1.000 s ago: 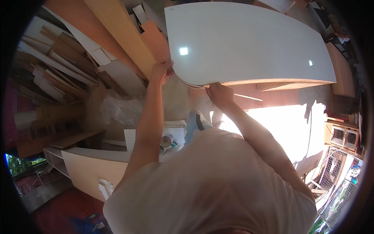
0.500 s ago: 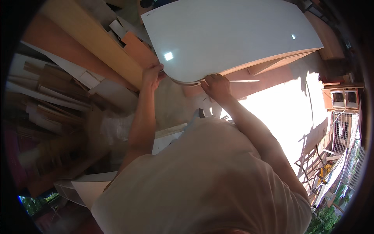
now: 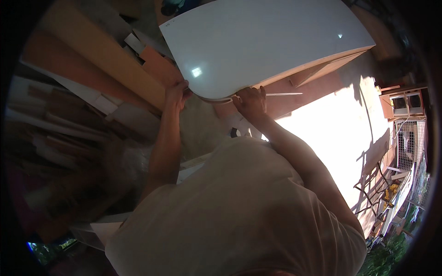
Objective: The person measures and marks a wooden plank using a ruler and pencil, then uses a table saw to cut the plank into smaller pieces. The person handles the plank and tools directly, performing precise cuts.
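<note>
A large white panel (image 3: 267,41) with a glossy top and a rounded near corner lies in front of me. Along that curve runs a thin pale edging strip (image 3: 218,100), and its narrow free end sticks out to the right past my right hand (image 3: 251,102). The fingers of that hand are bent and closed on the strip at the panel's near edge. At the left end of the curve, my left hand (image 3: 176,94) pinches the strip against the edge; its fingertips are partly hidden.
Long wooden boards (image 3: 106,55) lean at the left, above a pile of offcuts (image 3: 60,115). Bright sunlight falls on the floor (image 3: 322,138) at right. Farther right stand a small wooden cabinet (image 3: 403,105) and wire mesh (image 3: 406,135).
My right hand has shifted slightly left along the edge. The view has tilted a little, so the panel sits slightly farther left. Both hands stay at the curved corner.
</note>
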`<act>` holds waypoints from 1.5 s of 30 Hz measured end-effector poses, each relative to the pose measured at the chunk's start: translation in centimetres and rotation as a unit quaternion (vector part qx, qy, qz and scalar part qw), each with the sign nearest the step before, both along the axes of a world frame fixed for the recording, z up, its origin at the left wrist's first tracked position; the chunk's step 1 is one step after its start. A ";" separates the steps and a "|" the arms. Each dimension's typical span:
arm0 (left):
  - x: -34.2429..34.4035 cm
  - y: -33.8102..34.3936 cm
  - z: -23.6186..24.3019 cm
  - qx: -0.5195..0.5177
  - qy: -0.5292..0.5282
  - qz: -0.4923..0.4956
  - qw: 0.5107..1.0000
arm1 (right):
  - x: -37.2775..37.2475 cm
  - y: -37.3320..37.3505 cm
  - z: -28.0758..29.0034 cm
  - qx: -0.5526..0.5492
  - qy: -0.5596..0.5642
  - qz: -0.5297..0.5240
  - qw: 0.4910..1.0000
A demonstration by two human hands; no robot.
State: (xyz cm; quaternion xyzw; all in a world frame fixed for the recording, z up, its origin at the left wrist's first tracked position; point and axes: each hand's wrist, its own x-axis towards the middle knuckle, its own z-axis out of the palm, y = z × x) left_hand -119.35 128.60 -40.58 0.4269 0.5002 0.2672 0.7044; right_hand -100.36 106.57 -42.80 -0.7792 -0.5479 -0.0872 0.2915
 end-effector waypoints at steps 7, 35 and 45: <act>-1.0 1.1 -1.1 0.003 0.001 -0.029 1.000 | -0.6 0.4 -0.3 0.029 0.009 -0.012 0.999; -0.5 -0.6 -3.3 -0.029 -0.133 0.034 0.990 | -0.5 0.5 0.2 -0.016 0.001 -0.005 1.000; -0.3 0.0 -5.0 0.013 -0.122 0.061 0.991 | -0.5 0.4 0.8 -0.058 0.003 -0.009 0.998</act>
